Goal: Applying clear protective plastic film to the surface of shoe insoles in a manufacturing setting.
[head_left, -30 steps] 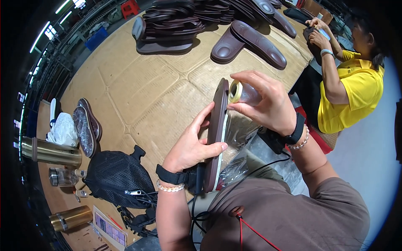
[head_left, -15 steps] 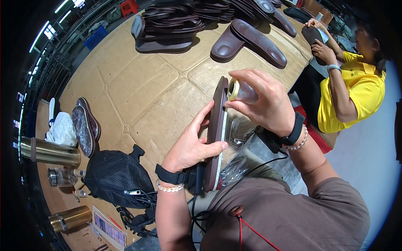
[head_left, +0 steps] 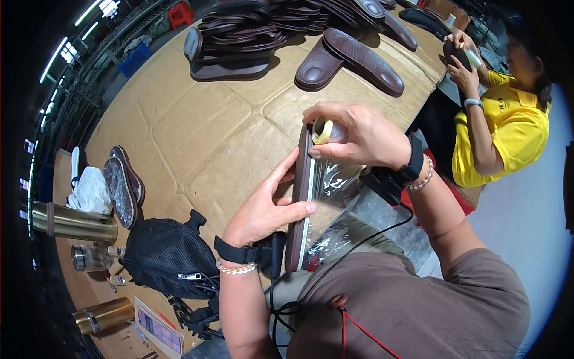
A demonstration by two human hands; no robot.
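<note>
My left hand [head_left: 260, 209] grips a dark brown shoe insole [head_left: 297, 236], stood on its edge, with the thumb on its pale near side and the fingers behind. It may be a stacked pair; I cannot tell. In my right hand [head_left: 373, 134] is a small roll of clear plastic film [head_left: 323, 130] with a pale yellow core end, held against the insole's far end. Loose, shiny film [head_left: 335, 179] stretches below the roll along the insole's right side.
Dark insoles [head_left: 239, 45] lie piled at the far edge, with two crossed insoles [head_left: 365, 63] nearer. Film-wrapped insoles [head_left: 122, 185], a steel flask [head_left: 78, 221], a glass bottle [head_left: 89, 257], a gold flask [head_left: 104, 315] and a black mesh bag [head_left: 170, 257] stand left. A yellow-shirted person [head_left: 505, 131] handles an insole at right.
My right hand has moved slightly left with the roll, now closer against the insole's far end. The film looks more tautly drawn. The insole and my left hand have shifted slightly left.
</note>
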